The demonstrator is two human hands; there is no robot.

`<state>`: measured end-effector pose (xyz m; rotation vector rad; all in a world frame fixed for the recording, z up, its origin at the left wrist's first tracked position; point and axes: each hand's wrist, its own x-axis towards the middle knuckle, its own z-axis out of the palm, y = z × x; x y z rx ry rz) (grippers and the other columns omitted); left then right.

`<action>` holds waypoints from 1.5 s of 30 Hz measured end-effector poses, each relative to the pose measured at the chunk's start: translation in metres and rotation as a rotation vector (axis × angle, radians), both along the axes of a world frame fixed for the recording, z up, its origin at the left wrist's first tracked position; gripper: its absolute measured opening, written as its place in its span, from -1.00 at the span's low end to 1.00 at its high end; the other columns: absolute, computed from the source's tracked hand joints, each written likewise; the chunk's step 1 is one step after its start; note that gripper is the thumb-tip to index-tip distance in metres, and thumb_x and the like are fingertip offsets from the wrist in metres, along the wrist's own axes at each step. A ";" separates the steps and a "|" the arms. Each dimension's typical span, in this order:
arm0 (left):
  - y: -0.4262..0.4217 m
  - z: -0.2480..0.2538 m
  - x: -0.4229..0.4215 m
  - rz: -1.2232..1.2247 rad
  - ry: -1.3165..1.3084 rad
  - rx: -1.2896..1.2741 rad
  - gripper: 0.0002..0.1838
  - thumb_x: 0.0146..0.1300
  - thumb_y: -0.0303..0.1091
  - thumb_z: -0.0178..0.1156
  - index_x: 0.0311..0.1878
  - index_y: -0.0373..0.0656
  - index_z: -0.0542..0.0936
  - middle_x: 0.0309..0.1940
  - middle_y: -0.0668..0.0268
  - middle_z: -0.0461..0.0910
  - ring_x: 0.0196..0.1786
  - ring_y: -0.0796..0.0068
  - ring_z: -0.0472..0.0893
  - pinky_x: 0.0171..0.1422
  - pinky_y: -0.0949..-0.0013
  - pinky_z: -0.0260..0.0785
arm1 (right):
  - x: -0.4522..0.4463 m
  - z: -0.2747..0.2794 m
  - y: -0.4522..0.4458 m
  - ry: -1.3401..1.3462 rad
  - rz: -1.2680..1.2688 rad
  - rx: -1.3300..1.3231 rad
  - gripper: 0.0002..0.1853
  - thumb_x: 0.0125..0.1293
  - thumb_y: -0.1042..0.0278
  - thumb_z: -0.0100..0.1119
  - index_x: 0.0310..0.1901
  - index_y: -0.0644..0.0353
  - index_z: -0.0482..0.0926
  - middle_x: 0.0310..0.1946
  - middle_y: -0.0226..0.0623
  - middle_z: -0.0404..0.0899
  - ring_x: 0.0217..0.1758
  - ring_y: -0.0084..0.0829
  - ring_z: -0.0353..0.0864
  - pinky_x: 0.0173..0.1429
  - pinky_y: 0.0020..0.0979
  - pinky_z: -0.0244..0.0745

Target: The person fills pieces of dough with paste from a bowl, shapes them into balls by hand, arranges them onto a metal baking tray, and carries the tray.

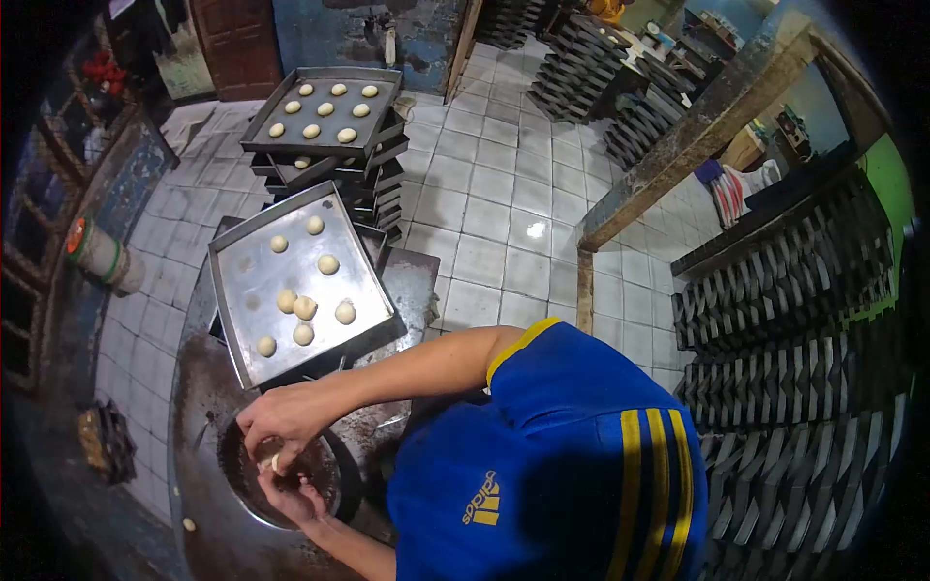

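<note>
Metal bowl below, your right hand and left hand curl fingers round dough; far tray edge's super close.

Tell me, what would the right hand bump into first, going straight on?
The right hand would probably meet the left hand, past the pale piece between them; depth is unclear.

Both hands meet over a bowl on the tabletop, the right hand farther up the view than the left hand, a piece of dough between them. Beyond the bowl sits a near tray carrying scattered dough balls. Behind it, a far tray with more dough balls tops a stack of trays. Tiled floor stretches to the right, between that stack and a post; piled trays line the right side.
</note>
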<state>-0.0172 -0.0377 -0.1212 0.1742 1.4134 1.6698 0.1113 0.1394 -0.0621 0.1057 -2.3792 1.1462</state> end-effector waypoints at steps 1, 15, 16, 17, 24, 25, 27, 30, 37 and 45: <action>-0.001 0.003 0.004 -0.008 0.002 0.010 -0.61 0.53 0.05 0.07 0.01 -0.09 0.64 -0.24 0.48 0.64 -0.37 0.66 0.54 -0.37 0.50 0.39 | -0.001 0.001 0.000 0.002 -0.008 0.010 -0.57 0.11 0.10 0.60 -0.02 0.11 0.79 -0.14 -0.17 0.64 -0.08 -0.08 0.73 -0.04 -0.13 0.61; 0.042 0.007 0.000 0.022 0.220 0.101 -0.53 0.52 0.07 0.16 0.26 -0.06 0.59 -0.11 0.45 0.62 -0.27 0.68 0.56 -0.38 0.61 0.26 | 0.009 0.028 -0.012 0.080 -0.312 0.005 -0.53 0.21 0.17 0.51 0.14 0.11 0.71 0.06 -0.05 0.57 0.06 0.08 0.68 0.10 0.00 0.62; 0.036 0.000 -0.005 -0.077 0.267 0.212 -0.53 0.52 0.05 0.13 0.30 -0.05 0.58 -0.02 0.42 0.62 -0.13 0.64 0.58 -0.22 0.54 0.32 | 0.010 0.029 -0.009 0.085 -0.328 0.011 -0.50 0.19 0.11 0.53 0.14 0.11 0.72 0.06 -0.07 0.57 0.09 0.07 0.67 0.13 -0.01 0.62; 0.037 -0.008 -0.012 -0.131 0.293 0.271 -0.53 0.53 0.03 0.11 0.31 -0.04 0.58 0.02 0.40 0.61 -0.06 0.61 0.58 -0.14 0.51 0.35 | 0.011 0.030 -0.006 0.090 -0.344 0.016 -0.47 0.18 0.05 0.55 0.14 0.10 0.72 0.06 -0.08 0.57 0.12 0.05 0.66 0.15 -0.01 0.61; 0.059 0.034 -0.010 -0.072 -0.012 0.116 -0.61 0.58 0.14 0.08 -0.09 0.03 0.66 -0.43 0.55 0.60 -0.60 0.83 0.38 -0.63 0.69 0.12 | 0.015 0.028 0.002 0.190 -0.291 -0.046 -0.66 0.30 0.10 0.47 -0.12 0.24 0.82 -0.23 -0.14 0.66 -0.17 -0.14 0.71 -0.01 -0.23 0.63; 0.060 0.037 -0.011 -0.076 -0.046 0.162 -0.61 0.57 0.15 0.10 -0.15 0.05 0.65 -0.46 0.53 0.58 -0.62 0.81 0.37 -0.65 0.66 0.14 | 0.013 0.024 0.004 0.185 -0.271 -0.059 -0.66 0.30 0.10 0.47 -0.12 0.24 0.82 -0.23 -0.14 0.66 -0.17 -0.14 0.71 -0.01 -0.23 0.63; 0.061 0.044 -0.013 0.059 -0.064 0.209 -0.53 0.56 0.17 0.15 0.09 -0.06 0.66 -0.42 0.52 0.57 -0.55 0.83 0.42 -0.62 0.68 0.21 | 0.004 0.014 0.010 0.243 -0.350 -0.175 -0.69 0.40 0.12 0.44 -0.05 0.22 0.81 -0.19 -0.23 0.71 -0.14 -0.29 0.77 -0.06 -0.22 0.65; 0.057 0.094 0.000 -0.143 0.314 0.413 -0.53 0.54 -0.26 0.26 0.40 -0.19 0.46 0.12 0.18 0.65 0.01 0.48 0.70 -0.06 0.50 0.55 | 0.001 0.017 0.011 0.092 -0.241 -0.840 -0.66 0.49 0.18 0.39 0.07 0.30 0.74 -0.05 -0.21 0.76 -0.04 -0.42 0.78 -0.04 -0.34 0.77; 0.102 0.129 -0.002 -0.063 0.486 0.407 -0.67 0.29 -0.48 0.42 0.08 -0.22 0.58 -0.02 0.26 0.66 0.04 0.52 0.65 0.18 0.39 0.53 | -0.019 0.021 -0.009 0.140 0.024 -1.515 -0.48 0.45 0.50 0.38 0.38 0.18 0.45 0.23 -0.25 0.61 0.26 -0.41 0.67 0.31 -0.32 0.68; 0.155 0.114 0.033 -0.017 0.304 0.687 -0.35 0.24 -0.65 0.40 0.28 -0.15 0.27 -0.18 0.18 0.76 -0.07 0.57 0.70 0.13 0.46 0.57 | -0.021 -0.004 0.033 0.357 -0.288 -0.956 -0.73 0.48 0.35 0.35 0.10 0.32 0.67 -0.02 -0.34 0.73 0.00 -0.51 0.71 0.11 -0.36 0.65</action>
